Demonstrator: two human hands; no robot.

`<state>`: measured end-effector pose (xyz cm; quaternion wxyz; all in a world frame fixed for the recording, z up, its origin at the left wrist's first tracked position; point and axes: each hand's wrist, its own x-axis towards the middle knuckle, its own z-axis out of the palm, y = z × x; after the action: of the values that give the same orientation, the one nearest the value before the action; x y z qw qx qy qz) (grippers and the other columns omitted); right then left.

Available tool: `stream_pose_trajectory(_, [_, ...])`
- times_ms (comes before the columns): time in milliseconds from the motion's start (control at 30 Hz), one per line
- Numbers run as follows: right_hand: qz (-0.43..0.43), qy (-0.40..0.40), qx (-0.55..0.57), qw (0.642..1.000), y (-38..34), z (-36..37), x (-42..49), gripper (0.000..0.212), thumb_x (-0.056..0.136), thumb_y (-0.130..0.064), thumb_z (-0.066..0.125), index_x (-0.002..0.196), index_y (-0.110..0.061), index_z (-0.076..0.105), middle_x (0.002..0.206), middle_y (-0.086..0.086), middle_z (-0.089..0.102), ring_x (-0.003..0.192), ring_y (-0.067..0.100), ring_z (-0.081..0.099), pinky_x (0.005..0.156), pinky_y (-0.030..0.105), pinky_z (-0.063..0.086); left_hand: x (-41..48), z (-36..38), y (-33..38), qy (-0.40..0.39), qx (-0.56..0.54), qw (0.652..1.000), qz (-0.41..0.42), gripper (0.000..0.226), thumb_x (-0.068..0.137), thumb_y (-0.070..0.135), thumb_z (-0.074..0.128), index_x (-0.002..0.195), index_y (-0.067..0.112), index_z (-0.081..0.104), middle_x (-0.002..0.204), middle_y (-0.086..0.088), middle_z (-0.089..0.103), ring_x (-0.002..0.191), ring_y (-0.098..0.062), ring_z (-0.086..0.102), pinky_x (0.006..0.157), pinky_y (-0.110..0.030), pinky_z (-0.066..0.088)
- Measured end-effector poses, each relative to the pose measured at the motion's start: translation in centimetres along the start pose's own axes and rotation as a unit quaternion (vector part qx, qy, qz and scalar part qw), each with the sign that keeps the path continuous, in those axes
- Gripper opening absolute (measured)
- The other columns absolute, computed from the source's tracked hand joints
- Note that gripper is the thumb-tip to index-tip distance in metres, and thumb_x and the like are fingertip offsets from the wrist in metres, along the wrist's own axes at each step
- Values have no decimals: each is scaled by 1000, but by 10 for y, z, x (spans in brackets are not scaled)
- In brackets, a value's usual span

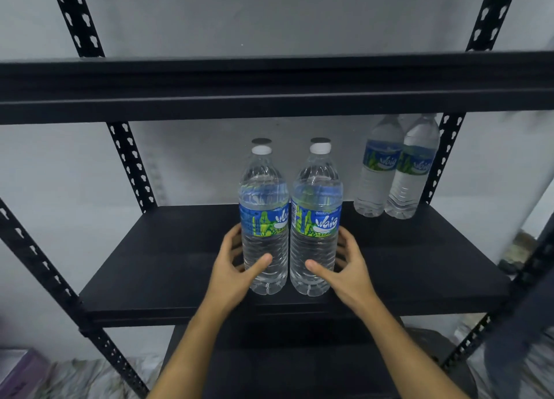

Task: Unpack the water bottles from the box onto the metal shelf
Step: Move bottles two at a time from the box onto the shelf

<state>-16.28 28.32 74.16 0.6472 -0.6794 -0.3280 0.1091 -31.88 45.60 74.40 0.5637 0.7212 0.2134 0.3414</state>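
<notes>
Two clear water bottles with blue-green labels and white caps stand upright side by side near the front of the black metal shelf (168, 266). My left hand (236, 266) curls round the lower part of the left bottle (263, 218), thumb on its front. My right hand (344, 266) wraps the right bottle (316, 218) the same way. Two more bottles (395, 170) stand together at the shelf's back right corner. The box is out of view.
Another black shelf board (269, 87) spans just above the bottle caps. Perforated black uprights (132, 164) frame the rack at left and right. A lower shelf (284, 368) sits under my forearms. A grey wall lies behind.
</notes>
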Motion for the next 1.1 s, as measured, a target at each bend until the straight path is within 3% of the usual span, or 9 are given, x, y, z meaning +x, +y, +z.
stream_pose_trajectory(133, [20,-12,7,1000,20,3,-3,104,51,-44,92,139,-31,39,131,-11,57,116,0,57,95,20,50,-10,4,-27,-14,10,999,-29,91,61,46,88,140,32,44,125,12,67,117,-7,63,103,-43,50])
stream_pose_trajectory(267, [26,-19,12,999,34,5,-5,98,52,-35,94,135,-34,43,129,-9,59,116,7,60,90,20,53,-7,2,-37,-22,14,999,-28,93,60,41,91,140,28,46,124,10,68,119,-11,63,105,-41,48])
stream_pose_trajectory(433, [16,-23,6,1000,38,5,-2,95,56,-27,93,137,-27,43,130,-7,60,117,4,59,91,15,50,-3,1,-41,-25,12,999,-23,92,59,41,90,140,28,47,125,9,68,119,-11,63,104,-38,48])
stream_pose_trajectory(633, [18,-17,10,1000,41,5,-1,93,57,-26,93,136,-27,44,128,-5,62,115,6,61,91,17,51,-3,4,-41,-27,17,999,-17,88,63,43,86,139,32,45,126,15,66,119,-7,62,101,-29,47])
stream_pose_trajectory(1100, [10,-8,3,1000,44,4,3,91,56,-35,91,135,-25,46,126,-9,62,119,10,59,100,33,49,3,4,-44,-14,8,1000,-22,85,60,41,92,133,30,50,125,11,66,117,-5,62,100,-26,47])
